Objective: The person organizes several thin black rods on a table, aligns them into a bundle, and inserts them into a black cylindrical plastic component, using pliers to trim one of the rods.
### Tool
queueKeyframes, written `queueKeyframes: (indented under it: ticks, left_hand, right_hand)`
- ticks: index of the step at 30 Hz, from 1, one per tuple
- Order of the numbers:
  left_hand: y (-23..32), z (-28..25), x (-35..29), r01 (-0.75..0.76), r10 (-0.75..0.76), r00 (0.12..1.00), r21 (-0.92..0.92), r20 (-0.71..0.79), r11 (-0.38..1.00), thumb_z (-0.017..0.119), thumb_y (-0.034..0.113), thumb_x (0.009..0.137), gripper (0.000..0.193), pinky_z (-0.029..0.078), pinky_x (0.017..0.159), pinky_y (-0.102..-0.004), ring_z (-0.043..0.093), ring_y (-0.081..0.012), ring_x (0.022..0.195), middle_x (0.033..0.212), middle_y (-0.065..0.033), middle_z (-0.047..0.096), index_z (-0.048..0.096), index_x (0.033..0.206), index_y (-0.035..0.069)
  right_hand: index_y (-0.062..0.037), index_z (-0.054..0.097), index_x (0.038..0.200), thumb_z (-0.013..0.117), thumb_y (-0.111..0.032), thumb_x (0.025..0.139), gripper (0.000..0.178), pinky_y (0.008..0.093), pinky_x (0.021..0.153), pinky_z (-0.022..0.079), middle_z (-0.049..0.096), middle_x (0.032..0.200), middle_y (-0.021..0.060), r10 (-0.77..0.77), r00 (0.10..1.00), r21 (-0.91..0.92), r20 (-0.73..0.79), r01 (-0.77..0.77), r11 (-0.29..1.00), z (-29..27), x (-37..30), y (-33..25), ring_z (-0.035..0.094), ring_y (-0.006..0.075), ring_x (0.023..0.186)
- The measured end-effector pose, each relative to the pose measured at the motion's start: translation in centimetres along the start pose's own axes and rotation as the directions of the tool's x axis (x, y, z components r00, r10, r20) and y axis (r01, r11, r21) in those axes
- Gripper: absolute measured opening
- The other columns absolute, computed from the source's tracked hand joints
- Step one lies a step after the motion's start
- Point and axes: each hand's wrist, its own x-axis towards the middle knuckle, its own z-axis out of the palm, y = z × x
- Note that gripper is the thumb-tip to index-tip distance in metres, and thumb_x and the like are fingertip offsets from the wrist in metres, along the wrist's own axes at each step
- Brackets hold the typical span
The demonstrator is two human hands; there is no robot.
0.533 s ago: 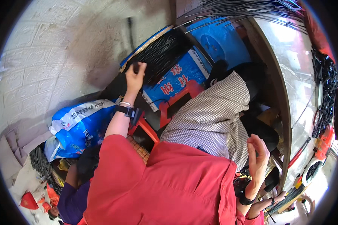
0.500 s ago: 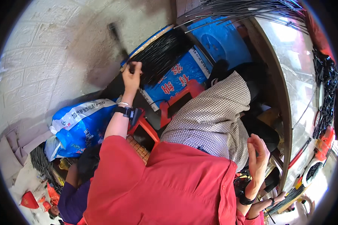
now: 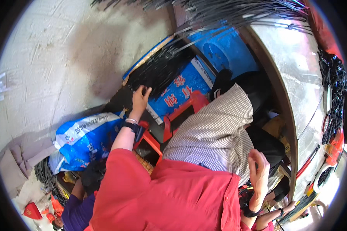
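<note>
My left hand (image 3: 140, 101) is at the near edge of a dense pile of thin black strips (image 3: 158, 73). Its fingers are curled and apart, and I see nothing held between them. The strips lie on a blue printed sack (image 3: 181, 90) with white and red markings. On the right, my right hand (image 3: 259, 175) is raised beside the checked cloth (image 3: 212, 127) over my lap. Its fingers bend loosely, with no object visible in them.
A red plastic stool frame (image 3: 198, 101) stands beside the sack. A blue and white bag (image 3: 85, 138) sits at left below the pale wall (image 3: 58, 50). Long black strips (image 3: 235, 15) jut in at the top. A metal-topped table (image 3: 285, 73) curves along the right. Other people's arms (image 3: 272, 217) show low down.
My left hand has come down and toward me from the pile's far left end; the blurred dark object at it is no longer there. More strips show at the top. My right hand dropped slightly.
</note>
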Motion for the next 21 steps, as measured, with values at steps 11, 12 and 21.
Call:
queueKeyframes:
  ticks: [11,12,21]
  left_hand:
    - [3.8,1.7,11.4,0.149,-0.413,0.865,0.641,0.284,0.753,0.076,0.04,0.075,0.092,0.02,0.105,-0.0679,0.011,-0.036,0.143,0.155,-0.0148,0.012,0.026,0.147,0.013]
    - [2.9,1.6,11.3,0.146,-0.411,0.866,0.642,0.284,0.752,0.076,0.04,0.075,0.092,0.02,0.105,-0.0679,0.011,-0.036,0.143,0.155,-0.0148,0.012,0.026,0.147,0.013]
    - [-3.6,-0.1,3.7,0.01,-0.215,0.919,0.527,0.329,0.85,0.068,0.029,0.08,0.038,0.045,0.093,-0.0476,0.056,-0.0339,0.112,0.119,-0.0143,0.06,0.065,0.114,0.011]
  right_hand:
    - [0.0019,0.059,0.105,0.059,-0.004,0.085,0.02,0.0378,0.072,0.05,0.062,0.088,0.018,0.099,0.995,0.006,0.016,-0.099,0.995,-0.1,-0.3,-0.4,0.063,0.0342,0.081]
    - [0.0018,0.059,0.105,0.059,-0.004,0.085,0.021,0.0378,0.072,0.05,0.063,0.089,0.0181,0.098,0.995,0.008,0.021,-0.098,0.995,-0.1,-0.3,-0.4,0.063,0.0341,0.081]
    - [0.0007,0.059,0.104,0.06,-0.003,0.084,0.021,0.038,0.071,0.05,0.062,0.088,0.0175,0.061,0.998,0.049,0.017,-0.062,0.997,-0.1,-0.6,1.1,0.063,0.0346,0.08]
